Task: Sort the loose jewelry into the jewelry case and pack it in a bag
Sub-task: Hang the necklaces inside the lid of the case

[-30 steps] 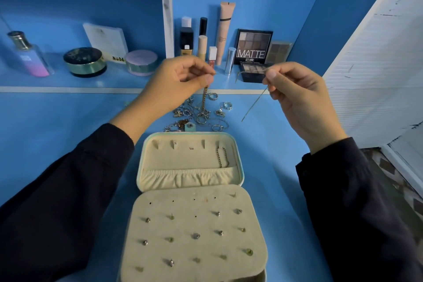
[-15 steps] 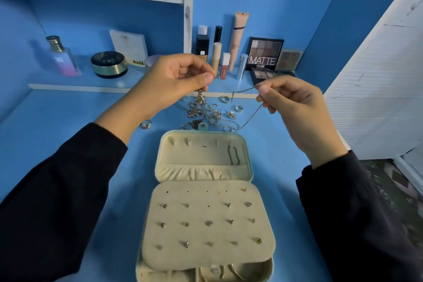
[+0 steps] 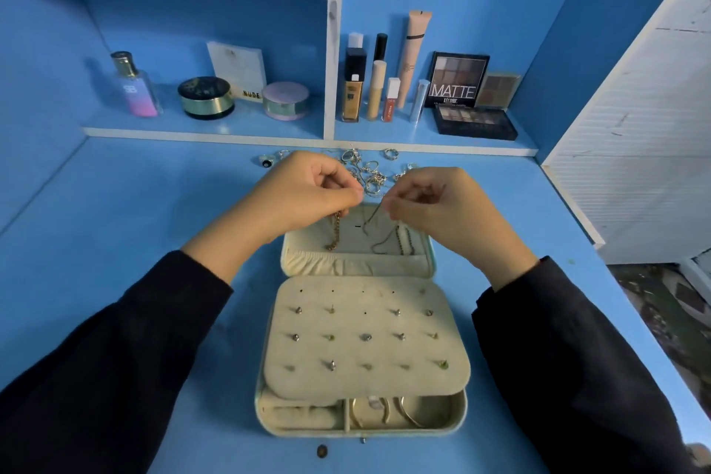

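1. Left hand pinched one end of a gold chain; right hand pinched a thin strand.
2. Chain hung straight down toward 6 o'clock, over the lid of the jewelry case, nearer the left hand.
3. Both wrists were raised, fingertips almost meeting.
4. Loose jewelry pile lay at 12 o'clock, just beyond the hands.

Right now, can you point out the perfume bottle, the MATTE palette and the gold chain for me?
Perfume bottle (image 3: 135,90): head view, on its glass body.
MATTE palette (image 3: 457,79): head view, on the middle of its upright lid.
Gold chain (image 3: 334,233): head view, on the links hanging below the left hand (image 3: 307,190).
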The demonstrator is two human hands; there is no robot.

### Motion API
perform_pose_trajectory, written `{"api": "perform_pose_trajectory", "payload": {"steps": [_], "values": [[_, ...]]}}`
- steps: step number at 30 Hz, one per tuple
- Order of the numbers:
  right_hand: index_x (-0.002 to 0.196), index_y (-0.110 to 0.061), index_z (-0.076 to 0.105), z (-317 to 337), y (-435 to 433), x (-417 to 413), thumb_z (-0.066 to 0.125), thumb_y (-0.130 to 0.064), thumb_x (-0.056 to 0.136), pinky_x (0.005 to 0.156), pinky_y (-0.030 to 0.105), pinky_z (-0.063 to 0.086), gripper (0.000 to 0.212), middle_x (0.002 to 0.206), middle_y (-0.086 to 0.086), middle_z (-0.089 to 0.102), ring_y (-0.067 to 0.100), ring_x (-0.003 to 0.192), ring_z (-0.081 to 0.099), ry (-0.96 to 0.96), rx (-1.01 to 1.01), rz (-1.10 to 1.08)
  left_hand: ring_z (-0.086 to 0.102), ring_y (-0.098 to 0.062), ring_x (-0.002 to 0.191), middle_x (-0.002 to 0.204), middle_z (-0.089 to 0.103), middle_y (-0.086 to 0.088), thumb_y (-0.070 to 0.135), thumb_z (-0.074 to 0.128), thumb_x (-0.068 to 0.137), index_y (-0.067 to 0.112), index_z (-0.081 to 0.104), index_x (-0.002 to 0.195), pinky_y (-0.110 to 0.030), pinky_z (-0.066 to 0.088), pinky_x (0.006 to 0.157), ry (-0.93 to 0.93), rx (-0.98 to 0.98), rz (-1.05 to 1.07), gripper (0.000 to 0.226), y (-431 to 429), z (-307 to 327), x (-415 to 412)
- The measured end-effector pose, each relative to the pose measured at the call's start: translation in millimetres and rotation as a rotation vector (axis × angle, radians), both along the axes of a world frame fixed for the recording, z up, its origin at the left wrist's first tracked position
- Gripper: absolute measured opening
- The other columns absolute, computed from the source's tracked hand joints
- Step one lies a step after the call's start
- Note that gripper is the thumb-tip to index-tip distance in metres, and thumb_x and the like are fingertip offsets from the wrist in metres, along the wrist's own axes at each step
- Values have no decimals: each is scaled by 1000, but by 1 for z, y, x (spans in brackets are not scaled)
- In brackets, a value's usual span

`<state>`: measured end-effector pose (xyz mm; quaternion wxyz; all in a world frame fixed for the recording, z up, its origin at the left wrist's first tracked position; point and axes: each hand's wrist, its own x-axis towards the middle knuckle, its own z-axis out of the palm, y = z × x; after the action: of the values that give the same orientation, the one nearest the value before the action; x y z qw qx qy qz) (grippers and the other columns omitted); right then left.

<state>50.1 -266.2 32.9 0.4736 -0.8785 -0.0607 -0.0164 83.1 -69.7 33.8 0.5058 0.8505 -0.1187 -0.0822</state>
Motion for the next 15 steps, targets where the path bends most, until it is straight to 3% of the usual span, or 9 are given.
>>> {"api": "perform_pose_trajectory", "payload": {"steps": [4,10,15], "values": [[71,-15,71,-10,6,5,70,-13,80,49,9,36,9,55,-7,56,3,50,46,-89,-109,-142,68,-4,70,70,72,9,19,73,82,26,73,77,-28,57,77,-169,25,140,9,-10,-17,4],[67,-9,67,-15,1,8,65,-6,76,50,11,37,9,54,-6,58,4,51,48,-155,-201,-284,68,-2,71,75,72,10,19,72,84,23,75,83,-25,58,76,-222,42,165,4,-15,-26,5],[66,-7,66,-12,-2,3,64,-3,74,51,11,36,9,57,0,59,8,53,44,-152,-299,-200,63,6,66,76,69,15,19,73,84,27,72,81,-13,53,72,-249,134,95,9,-15,-23,2]]}}
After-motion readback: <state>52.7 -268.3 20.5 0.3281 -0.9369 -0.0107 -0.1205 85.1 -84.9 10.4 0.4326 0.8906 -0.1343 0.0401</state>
